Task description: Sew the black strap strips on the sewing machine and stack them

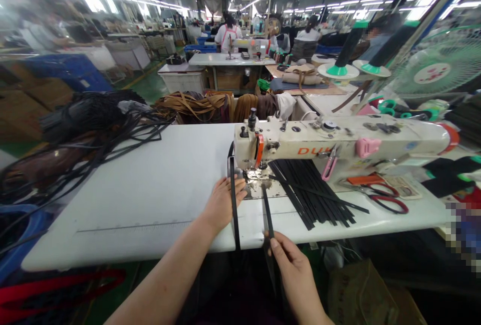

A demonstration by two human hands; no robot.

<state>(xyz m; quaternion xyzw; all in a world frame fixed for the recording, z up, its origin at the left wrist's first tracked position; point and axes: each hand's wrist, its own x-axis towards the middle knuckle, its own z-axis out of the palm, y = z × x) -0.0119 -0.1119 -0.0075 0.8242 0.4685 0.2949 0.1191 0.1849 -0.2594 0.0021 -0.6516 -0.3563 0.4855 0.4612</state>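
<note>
A cream sewing machine (338,144) stands on the white table (150,194). My left hand (222,202) lies flat, fingers stretched, on the table just left of the needle plate (259,182), touching a long black strap (234,209) that runs off the front edge. My right hand (296,270) is at the table's front edge, thumb and fingers pinched on a second black strap (267,212) that leads up to the presser foot.
Several loose black strips (311,189) lie under the machine arm. Red-handled scissors (379,197) rest at the right. Tangled black cords (86,129) pile at the left, brown straps (195,104) behind. A green fan (436,69) stands right. Other workers sit at the back.
</note>
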